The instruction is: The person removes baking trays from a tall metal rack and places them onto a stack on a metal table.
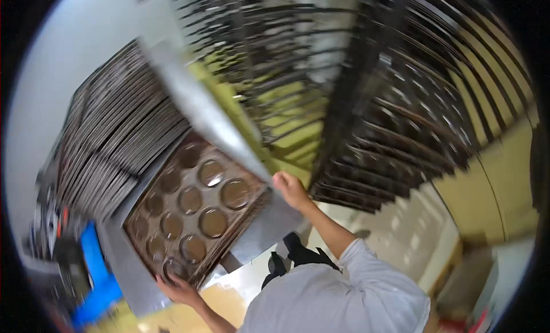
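A dark metal baking tray with round moulds (189, 200) lies on top of a stack of trays on a metal table (266, 225). At its near left corner is my left hand (178, 289), its fingers reaching over the rim by a mould; whether it grips the tray is not clear. My right hand (290, 189) is raised just past the tray's right corner, fingers curled, close to the rack; the blur hides whether anything is in it.
Behind the moulded tray stands a tall stack of trays (120, 131). A dark rack (386, 161) filled with trays rises at the right, with another rack (258, 54) beyond. A blue object (96, 264) is at the lower left.
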Available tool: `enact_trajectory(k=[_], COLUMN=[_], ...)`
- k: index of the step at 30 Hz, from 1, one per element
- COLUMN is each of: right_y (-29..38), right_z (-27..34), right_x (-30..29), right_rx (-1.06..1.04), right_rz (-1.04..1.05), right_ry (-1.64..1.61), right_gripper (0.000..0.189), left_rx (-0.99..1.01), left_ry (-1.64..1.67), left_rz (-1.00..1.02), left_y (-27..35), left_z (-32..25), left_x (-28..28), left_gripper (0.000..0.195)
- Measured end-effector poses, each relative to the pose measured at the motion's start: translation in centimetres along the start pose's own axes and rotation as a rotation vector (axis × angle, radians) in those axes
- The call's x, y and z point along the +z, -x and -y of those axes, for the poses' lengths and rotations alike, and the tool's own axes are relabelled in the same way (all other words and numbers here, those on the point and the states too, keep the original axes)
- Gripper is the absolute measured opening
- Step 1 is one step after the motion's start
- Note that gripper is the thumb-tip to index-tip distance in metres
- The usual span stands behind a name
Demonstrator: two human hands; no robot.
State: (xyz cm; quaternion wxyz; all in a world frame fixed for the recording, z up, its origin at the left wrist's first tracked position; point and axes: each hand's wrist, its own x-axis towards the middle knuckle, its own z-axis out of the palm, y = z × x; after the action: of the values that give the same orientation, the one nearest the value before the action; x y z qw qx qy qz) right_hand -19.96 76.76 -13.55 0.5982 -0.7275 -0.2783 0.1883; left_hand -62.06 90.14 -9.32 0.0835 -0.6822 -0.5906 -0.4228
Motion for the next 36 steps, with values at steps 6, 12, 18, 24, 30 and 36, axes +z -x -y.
enact_trajectory(k=[6,12,18,24,30,36], right_y=[10.0,8.3,4.2,13.5,28.3,35.4], right_z=[3.5,11.5,9.5,10.2,4.0,4.3], right_x=[-20.3,-43.8,-50.2,-45.4,-37.9,-30.5], right_rx=[-0.023,0.081,-0.011,-0.067,0.195,0.168], right_rz=[-0.576,-0.992,-0.786,-0.698,-0.706,-0.733], right_ry=[-0.419,-0.866,-1.196,-1.249,-1.279,-1.235], right_gripper=[0.013,0.068,0.022,0.01,0.034,0.061], left_rx=[0.546,0.787,0.671,0.12,-0.148,0.311], left_ry=[0.761,1.173,1.182,1.439,1.167,0.929], left_rz=[0.435,0.538,0.808,0.927,1.703,1.351], left_y=[5.9,6.3,12.1,12.5,8.1,11.1], left_z=[-18.7,-32.3,-40.2,-48.1,-52.0,-44.6], left_x=[0.8,-2.2,-4.5,-4.2,-3.7,-3.6], left_gripper=[0.029,0.028,0.026,0.043,0.047,0.031])
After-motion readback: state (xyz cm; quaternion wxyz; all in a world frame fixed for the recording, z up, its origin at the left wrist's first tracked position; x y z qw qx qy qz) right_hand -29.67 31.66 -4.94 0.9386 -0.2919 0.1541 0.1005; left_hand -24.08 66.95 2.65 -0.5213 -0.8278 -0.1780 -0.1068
